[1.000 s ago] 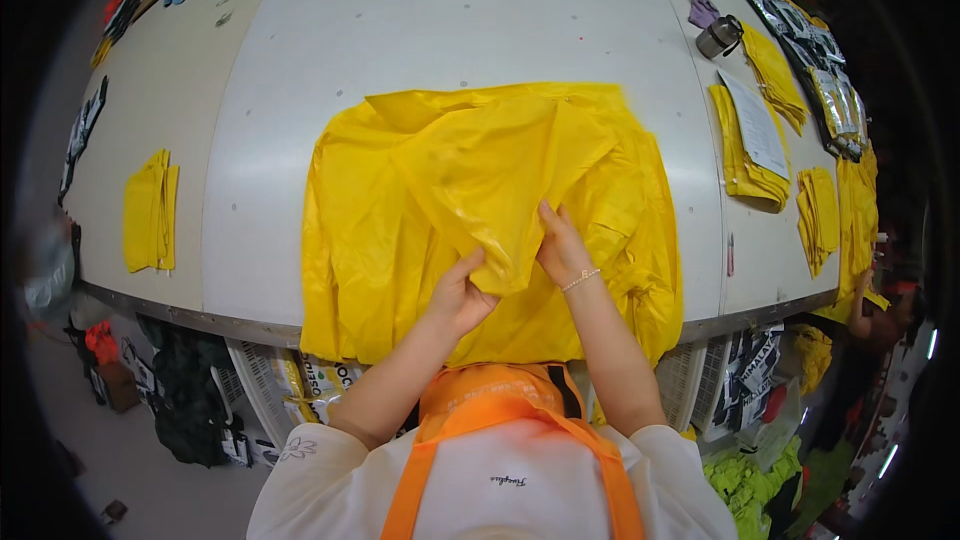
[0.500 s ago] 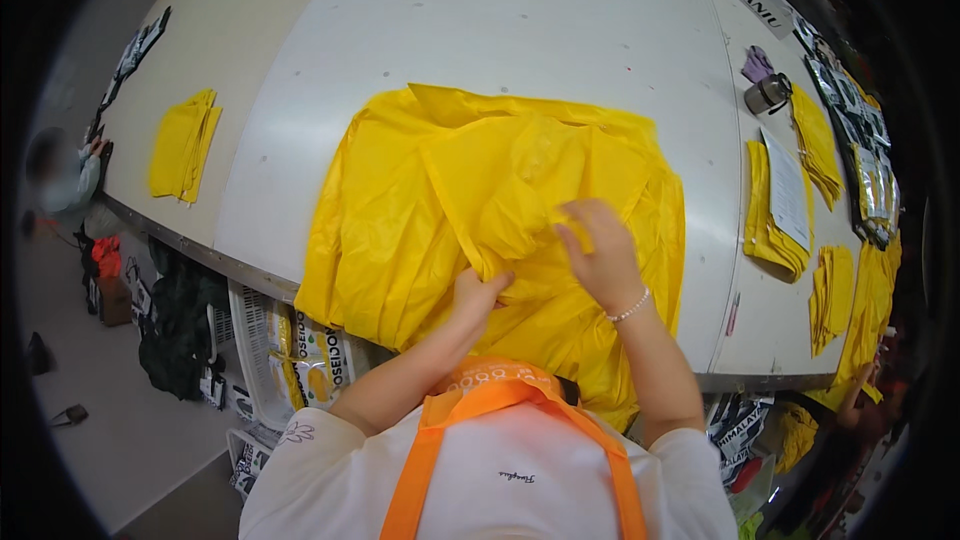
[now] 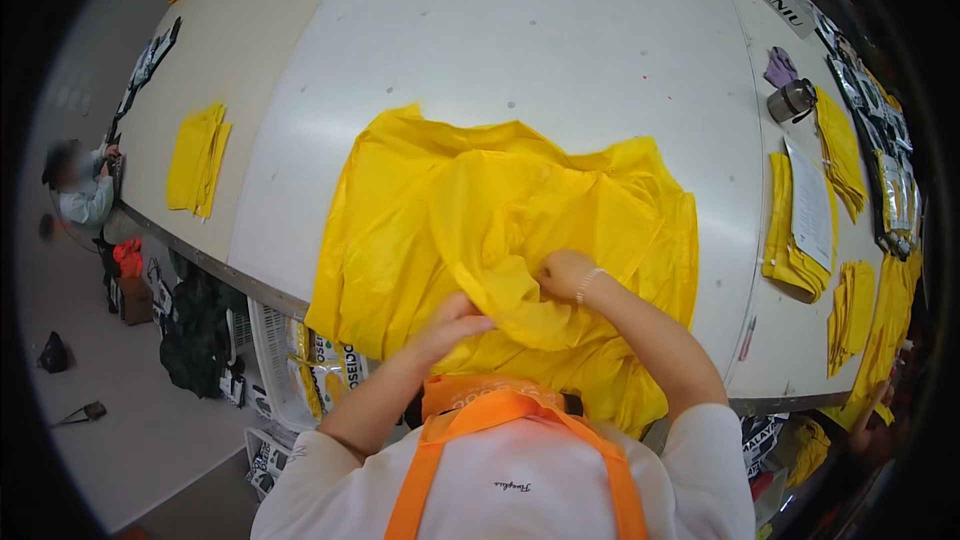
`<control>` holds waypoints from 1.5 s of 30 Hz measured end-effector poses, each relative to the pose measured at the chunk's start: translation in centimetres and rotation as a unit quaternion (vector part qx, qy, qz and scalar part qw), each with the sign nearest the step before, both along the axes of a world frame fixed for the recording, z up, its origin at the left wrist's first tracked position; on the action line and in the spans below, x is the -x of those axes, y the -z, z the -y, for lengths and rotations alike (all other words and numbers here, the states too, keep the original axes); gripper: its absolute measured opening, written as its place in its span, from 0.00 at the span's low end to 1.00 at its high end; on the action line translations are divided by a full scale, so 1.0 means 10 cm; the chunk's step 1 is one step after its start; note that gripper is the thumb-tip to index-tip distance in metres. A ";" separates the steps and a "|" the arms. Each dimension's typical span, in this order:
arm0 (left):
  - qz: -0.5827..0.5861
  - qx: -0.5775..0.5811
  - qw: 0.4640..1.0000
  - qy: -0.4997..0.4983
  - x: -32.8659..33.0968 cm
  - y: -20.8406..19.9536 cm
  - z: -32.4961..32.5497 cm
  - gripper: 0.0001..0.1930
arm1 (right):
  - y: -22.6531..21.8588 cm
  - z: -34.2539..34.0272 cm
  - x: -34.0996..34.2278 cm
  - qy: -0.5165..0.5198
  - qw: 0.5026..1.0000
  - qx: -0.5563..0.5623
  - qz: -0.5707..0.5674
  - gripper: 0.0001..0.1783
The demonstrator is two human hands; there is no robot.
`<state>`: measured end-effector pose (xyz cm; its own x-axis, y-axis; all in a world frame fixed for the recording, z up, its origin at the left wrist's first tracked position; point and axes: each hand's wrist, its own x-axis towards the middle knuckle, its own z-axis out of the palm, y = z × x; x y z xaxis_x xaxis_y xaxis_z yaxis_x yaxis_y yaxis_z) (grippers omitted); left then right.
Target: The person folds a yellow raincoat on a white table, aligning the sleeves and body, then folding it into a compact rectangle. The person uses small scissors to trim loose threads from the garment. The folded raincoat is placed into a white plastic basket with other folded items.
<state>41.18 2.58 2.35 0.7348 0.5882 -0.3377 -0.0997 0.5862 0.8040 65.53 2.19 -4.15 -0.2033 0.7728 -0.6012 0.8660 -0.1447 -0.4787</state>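
A large, glossy yellow garment [image 3: 385, 260] lies spread and crumpled before me, its lower part hanging over the table's near edge. My right hand [image 3: 566, 276] is closed on the fabric at its middle, with the fingertips hidden in the folds. Left of it, a loose flap [image 3: 535, 320] curves toward me. At the flap's left edge is my left hand [image 3: 448, 328], thumb and fingers apart; it touches or nearly touches the cloth and does not grip it.
The pale table [image 3: 480, 30] extends away from me. Folded yellow pieces lie left [image 3: 197, 160] and right [image 3: 847, 315], near a paper sheet [image 3: 810, 200], a metal flask [image 3: 792, 100] and a pen [image 3: 747, 338]. A white basket [image 3: 275, 365] of packages stands below the left edge. A person [image 3: 85, 185] is far left.
My right hand has come down and left into the fabric and closed. My left hand has moved down and left and let go of the flap's edge, which now bulges toward me.
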 end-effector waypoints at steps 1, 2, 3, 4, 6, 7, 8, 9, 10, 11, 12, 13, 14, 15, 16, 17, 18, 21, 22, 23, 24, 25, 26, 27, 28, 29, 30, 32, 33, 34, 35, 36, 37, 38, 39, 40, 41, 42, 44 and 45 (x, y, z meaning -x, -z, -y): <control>-0.038 -0.028 0.997 0.056 0.13 0.06 -0.10 0.22 | -0.13 0.05 -0.06 0.062 0.995 -0.054 -0.050 0.11; -0.111 -0.007 0.993 0.047 0.17 0.09 -0.15 0.23 | -0.21 0.09 -0.04 0.104 0.982 -0.114 -0.105 0.12; -0.185 0.015 0.982 0.039 0.19 0.11 -0.19 0.24 | -0.28 0.12 -0.01 0.134 0.962 -0.174 -0.160 0.12; -0.258 0.031 0.965 0.035 0.21 0.13 -0.25 0.26 | -0.35 0.12 0.07 0.173 0.932 -0.237 -0.212 0.12; -0.108 0.096 0.988 0.059 0.24 0.24 -0.19 0.28 | -0.33 0.05 0.32 0.173 0.904 -0.268 -0.286 0.12; -0.034 0.091 0.990 0.102 0.20 0.15 -0.18 0.28 | -0.29 0.00 0.38 0.168 0.887 -0.284 -0.323 0.12; 0.039 0.088 0.985 0.145 0.17 0.06 -0.14 0.28 | -0.27 -0.01 0.38 0.143 0.919 -0.203 -0.306 0.13; 0.076 0.073 0.987 0.121 0.13 -0.04 -0.08 0.26 | -0.26 -0.06 0.40 0.117 0.942 -0.122 -0.289 0.13; 0.060 0.100 0.989 0.093 0.10 -0.04 -0.08 0.25 | -0.24 -0.11 0.43 0.089 0.958 -0.039 -0.271 0.13; 0.043 0.127 0.989 0.063 0.09 -0.03 -0.10 0.23 | -0.23 -0.17 0.45 0.033 0.972 -0.005 -0.233 0.13; 0.026 0.159 0.986 0.035 0.07 -0.03 -0.08 0.22 | -0.19 -0.19 0.48 -0.019 0.980 0.033 -0.193 0.14; -0.108 0.071 0.991 0.038 0.01 -0.04 -0.11 0.19 | -0.14 -0.20 0.52 -0.072 0.983 0.072 -0.153 0.14; -0.096 0.016 0.992 0.075 -0.02 -0.09 -0.14 0.19 | -0.04 -0.20 0.55 -0.119 0.980 0.082 -0.134 0.16; -0.081 -0.038 0.989 0.115 -0.07 -0.18 -0.14 0.19 | 0.09 -0.17 0.57 -0.163 0.976 0.093 -0.115 0.17; -0.065 -0.091 0.982 0.150 -0.12 -0.31 -0.10 0.19 | 0.17 -0.14 0.59 -0.210 0.967 0.106 -0.095 0.18; -0.058 -0.164 0.976 0.131 -0.25 -0.59 0.01 0.18 | 0.19 -0.13 0.59 -0.195 0.971 0.115 -0.079 0.18; -0.050 -0.154 0.979 0.128 -0.24 -0.58 0.02 0.18 | 0.18 -0.18 0.62 -0.183 0.974 0.120 -0.063 0.18; -0.006 -0.078 0.981 0.179 -0.12 -0.51 -0.09 0.15 | 0.08 -0.24 0.38 -0.232 0.971 -0.037 -0.034 0.18; -0.039 -0.097 0.973 0.204 0.07 -0.46 -0.21 0.14 | -0.09 -0.13 0.24 -0.029 0.991 -0.077 -0.106 0.17; -0.071 -0.115 0.965 0.224 0.26 -0.36 -0.33 0.14 | -0.31 0.02 0.05 0.172 0.963 -0.112 -0.173 0.15; -0.103 -0.133 0.955 0.246 0.41 -0.27 -0.43 0.13 | -0.48 0.22 -0.15 0.287 0.897 -0.200 -0.270 0.14; -0.205 -0.182 0.947 0.168 0.58 -0.03 -0.52 0.14 | -0.76 0.42 -0.29 0.380 0.856 -0.251 -0.246 0.15; -0.307 -0.227 0.920 0.086 0.69 0.14 -0.55 0.14 | -0.84 0.67 -0.48 0.352 0.874 -0.299 -0.153 0.17; -0.309 -0.240 0.920 -0.002 0.64 0.11 -0.51 0.14 | -0.85 0.90 -0.56 0.322 0.881 -0.341 -0.057 0.19; -0.305 -0.252 0.914 -0.091 0.48 0.03 -0.49 0.14 | -0.80 1.05 -0.50 0.307 0.874 -0.376 -0.012 0.20; -0.271 -0.266 0.911 -0.157 0.28 0.02 -0.45 0.14 | -0.66 1.19 -0.44 0.290 0.865 -0.409 0.032 0.20; -0.234 -0.286 0.903 -0.218 0.06 -0.01 -0.42 0.14 | -0.55 1.30 -0.40 0.273 0.850 -0.443 0.079 0.21; -0.138 -0.353 0.892 -0.247 -0.33 0.06 -0.39 0.13 | -0.31 1.28 -0.29 0.268 0.851 -0.449 0.056 0.21; -0.110 -0.396 0.880 -0.240 -0.42 0.09 -0.42 0.13 | -0.20 1.22 -0.27 0.261 0.857 -0.442 0.044 0.21; -0.120 -0.459 0.861 -0.183 -0.44 0.19 -0.51 0.12 | -0.13 1.17 -0.26 0.256 0.863 -0.434 0.033 0.21; -0.130 -0.518 0.836 -0.124 -0.44 0.26 -0.58 0.12 | -0.10 1.11 -0.27 0.290 0.830 -0.477 0.002 0.19; -0.166 -0.550 0.811 -0.111 -0.34 0.28 -0.71 0.11 | -0.19 1.07 -0.35 0.340 0.827 -0.445 -0.044 0.17; -0.201 -0.580 0.784 -0.095 -0.14 0.29 -0.87 0.10 | -0.34 1.07 -0.46 0.390 0.820 -0.409 -0.090 0.15; -0.236 -0.608 0.755 -0.076 0.09 0.30 -1.04 0.09 | -0.40 1.08 -0.58 0.439 0.807 -0.370 -0.136 0.13; -0.309 -0.620 0.714 -0.102 0.32 0.34 -1.27 0.08 | -0.34 1.12 -0.77 0.451 0.802 -0.367 -0.136 0.09; -0.380 -0.627 0.668 -0.130 0.48 0.37 -1.42 0.08 | -0.27 1.14 -0.93 0.461 0.798 -0.364 -0.136 0.06; -0.414 -0.663 0.595 -0.185 0.46 0.25 -1.37 0.08 | -0.26 1.14 -1.00 0.429 0.820 -0.363 -0.113 0.05; -0.440 -0.694 0.518 -0.239 0.34 0.03 -1.28 0.09 | -0.29 1.13 -1.06 0.397 0.839 -0.363 -0.086 0.05; -0.382 -0.728 0.519 -0.232 0.16 0.01 -1.06 0.12 | -0.29 1.05 -1.10 0.355 0.857 -0.369 -0.061 0.07; -0.301 -0.726 0.595 -0.171 0.11 0.13 -0.86 0.14 | -0.26 1.00 -1.10 0.345 0.859 -0.373 -0.067 0.09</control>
